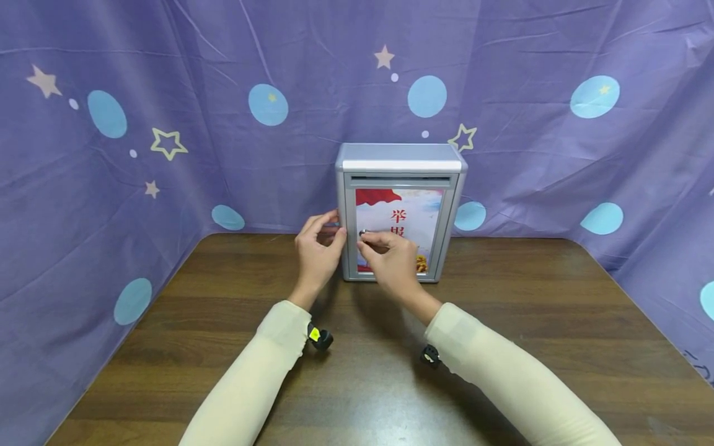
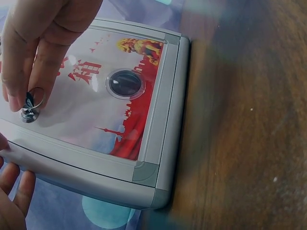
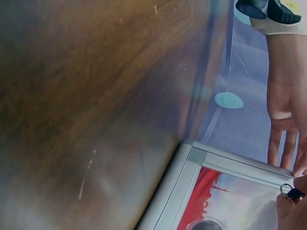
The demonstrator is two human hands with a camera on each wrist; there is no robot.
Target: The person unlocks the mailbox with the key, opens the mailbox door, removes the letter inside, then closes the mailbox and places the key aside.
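- A grey box (image 1: pixel 401 181) stands upright near the far edge of the brown wooden table (image 1: pixel 368 390), just in front of a purple curtain (image 1: pixel 334 37).
- The right hand (image 1: pixel 393 260) has its thumb and index finger clamped on a small dark-headed key (image 2: pixel 29 100), at the silver lock (image 2: pixel 29 117) near the left edge of the box's front; how far the blade sits in the lock cannot be told.
- A thin metal ring (image 2: pixel 43 97) hangs from the key's head, beside the pinching fingertips.
- The left hand (image 1: pixel 318 248) rests against the box's left side, just beside the lock; its thumb is apart from its fingers and lies at the front edge, while its other fingertips touch the side.
- The front carries a poster (image 2: pixel 72 103) with red Chinese characters, a red banner and a golden lion; a dark round window (image 2: pixel 125 83) sits low on it.
- A narrow slot (image 1: pixel 400 182) runs across the front above the poster.
- Both forearms wear pale sleeves (image 1: pixel 240 384), and 2 small black wrist cameras (image 1: pixel 323 339) sit at the cuffs.
- The curtain bears blue circles, small white dots and stars.
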